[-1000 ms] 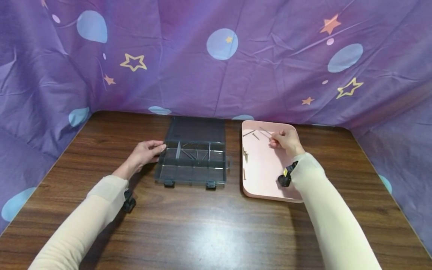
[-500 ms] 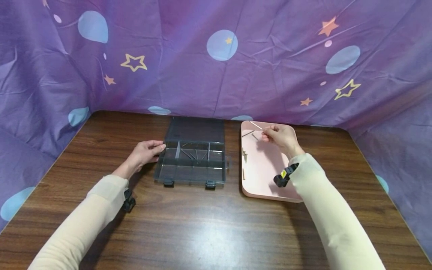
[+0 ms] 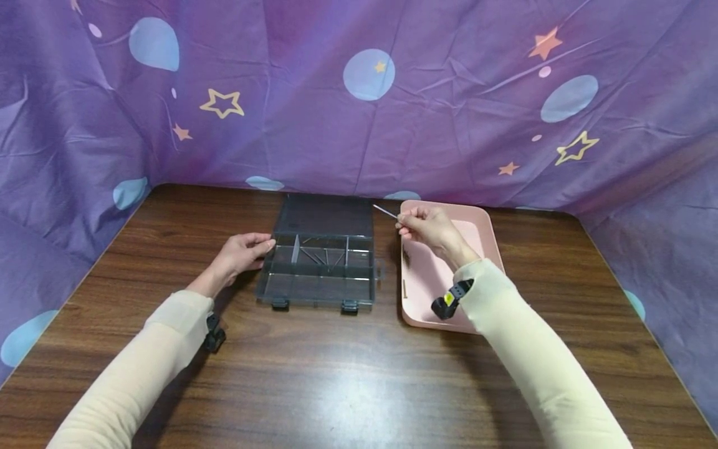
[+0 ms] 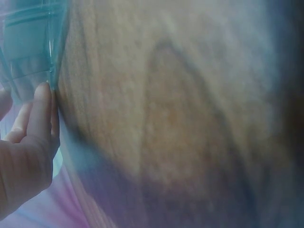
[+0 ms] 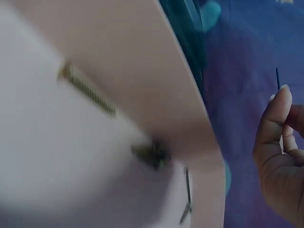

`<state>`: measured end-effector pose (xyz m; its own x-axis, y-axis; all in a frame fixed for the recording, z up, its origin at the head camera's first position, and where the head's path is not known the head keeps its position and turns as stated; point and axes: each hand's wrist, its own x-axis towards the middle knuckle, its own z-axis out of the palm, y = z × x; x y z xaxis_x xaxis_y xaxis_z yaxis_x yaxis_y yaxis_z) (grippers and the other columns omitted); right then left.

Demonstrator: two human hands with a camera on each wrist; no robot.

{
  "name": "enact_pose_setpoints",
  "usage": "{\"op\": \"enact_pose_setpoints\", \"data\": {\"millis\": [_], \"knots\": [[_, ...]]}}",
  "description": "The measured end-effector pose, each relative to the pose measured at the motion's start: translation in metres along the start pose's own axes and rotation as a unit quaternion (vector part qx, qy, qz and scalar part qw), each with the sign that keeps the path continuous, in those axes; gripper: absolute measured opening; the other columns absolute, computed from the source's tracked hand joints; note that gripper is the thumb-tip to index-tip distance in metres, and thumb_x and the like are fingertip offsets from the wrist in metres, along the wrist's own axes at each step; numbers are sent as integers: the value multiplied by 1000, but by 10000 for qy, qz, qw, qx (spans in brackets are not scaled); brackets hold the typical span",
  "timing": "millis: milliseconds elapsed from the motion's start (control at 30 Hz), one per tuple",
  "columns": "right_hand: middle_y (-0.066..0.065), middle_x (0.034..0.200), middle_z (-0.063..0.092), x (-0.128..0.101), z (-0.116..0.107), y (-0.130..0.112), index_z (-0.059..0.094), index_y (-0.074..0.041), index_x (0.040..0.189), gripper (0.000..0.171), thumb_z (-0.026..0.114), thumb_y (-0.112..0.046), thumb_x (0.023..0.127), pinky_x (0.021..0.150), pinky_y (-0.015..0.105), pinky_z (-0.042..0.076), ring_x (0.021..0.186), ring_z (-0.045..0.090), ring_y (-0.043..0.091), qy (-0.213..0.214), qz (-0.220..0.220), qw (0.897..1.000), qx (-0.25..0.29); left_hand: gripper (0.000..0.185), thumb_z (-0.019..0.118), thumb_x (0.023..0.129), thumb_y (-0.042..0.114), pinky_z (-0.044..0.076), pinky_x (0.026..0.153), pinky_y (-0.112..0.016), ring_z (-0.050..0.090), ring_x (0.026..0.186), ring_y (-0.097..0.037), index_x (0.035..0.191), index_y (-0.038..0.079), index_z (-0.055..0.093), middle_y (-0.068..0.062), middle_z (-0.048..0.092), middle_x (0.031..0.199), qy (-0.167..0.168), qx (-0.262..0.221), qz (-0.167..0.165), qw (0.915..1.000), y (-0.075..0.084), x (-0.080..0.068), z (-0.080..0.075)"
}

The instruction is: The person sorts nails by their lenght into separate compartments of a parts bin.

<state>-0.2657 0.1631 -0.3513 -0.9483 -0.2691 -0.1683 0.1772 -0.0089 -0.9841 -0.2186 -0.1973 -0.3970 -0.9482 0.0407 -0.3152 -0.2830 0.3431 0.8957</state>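
Note:
My right hand pinches a long thin nail between thumb and fingertips, above the left rim of the pink tray. The nail points left toward a dark see-through compartment box, whose lid lies back. Several thin nails rest in its back middle compartment. With nearly straight fingers, my left hand touches the left side of the box; the left wrist view shows its fingertips at the wall. Screws, one brassy, lie along the tray's left wall.
The box and tray stand side by side on a brown wooden table. Two black latches jut from the box's front. A purple cloth with stars hangs close behind. My right forearm covers part of the tray.
My right hand has lifted the nail from the tray's back and carried it left, so its tip now hangs between tray and box. The left hand and box have stayed put.

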Motion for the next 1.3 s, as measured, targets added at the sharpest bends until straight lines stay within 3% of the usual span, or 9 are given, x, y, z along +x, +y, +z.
{"op": "enact_pose_setpoints", "data": {"millis": [333, 633, 1067, 1300], "knots": [[-2, 64, 62, 0, 54, 7, 56, 4, 88, 6, 51, 5, 92, 48, 12, 48, 50, 54, 1, -252, 180, 9980, -550, 50, 52, 97, 25, 52, 80, -16, 50, 114, -18, 138, -3, 43, -21, 45, 139, -9, -36, -15, 10000, 0, -1, 0], [-4, 60, 63, 4, 84, 18, 61, 8, 89, 4, 59, 3, 88, 40, 10, 40, 44, 50, 0, -204, 329, 9944, -985, 51, 51, 98, 25, 51, 89, -25, 46, 123, -25, 139, -3, 41, -21, 45, 140, -73, -28, -1, 10000, 1, -3, 0], [-5, 60, 65, 2, 98, 23, 63, 15, 103, 22, 63, -2, 88, 36, 12, 33, 40, 46, 0, -383, 212, 9856, -1636, 50, 50, 98, 23, 52, 86, -22, 44, 124, -26, 139, -5, 40, -22, 43, 141, -93, -77, 135, 9998, -1, -1, 1], [-7, 61, 65, 2, 85, 16, 61, 15, 108, 25, 61, -3, 90, 38, 12, 34, 42, 44, 0, -259, 330, 9913, -1245, 49, 50, 98, 22, 51, 89, -25, 43, 126, -28, 139, -4, 40, -21, 43, 141, -87, -82, 97, 9999, 0, -1, 0]]}}
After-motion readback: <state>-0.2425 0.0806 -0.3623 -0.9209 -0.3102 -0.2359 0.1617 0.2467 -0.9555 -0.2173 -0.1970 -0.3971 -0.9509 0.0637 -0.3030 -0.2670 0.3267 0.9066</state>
